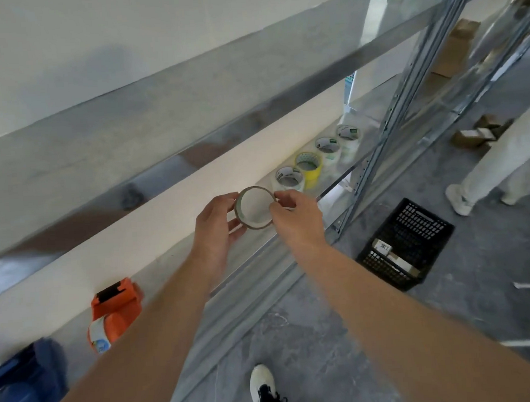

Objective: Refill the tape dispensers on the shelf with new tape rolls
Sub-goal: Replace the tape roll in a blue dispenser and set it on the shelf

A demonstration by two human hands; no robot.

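Observation:
Both my hands hold one thin tape roll [249, 224] with a brown core above the metal shelf [261, 251]. My left hand [216, 223] grips its left side, fingers curled round the rim. My right hand [296, 212] pinches its right edge. Farther right on the shelf lie several new tape rolls in a row: a clear one [288, 177], a yellow one [309, 165] and two more clear ones [327, 146]. An orange tape dispenser [114, 311] lies on the shelf at the left, and a blue tape dispenser [25, 384] lies at the far left, blurred.
A black plastic crate [422, 227] with small boxes in it stands on the grey floor to the right of the shelf's upright post [376, 158]. Another person's legs [487, 169] are at the right. Cardboard boxes [475, 134] lie behind. My shoe [262, 383] is below.

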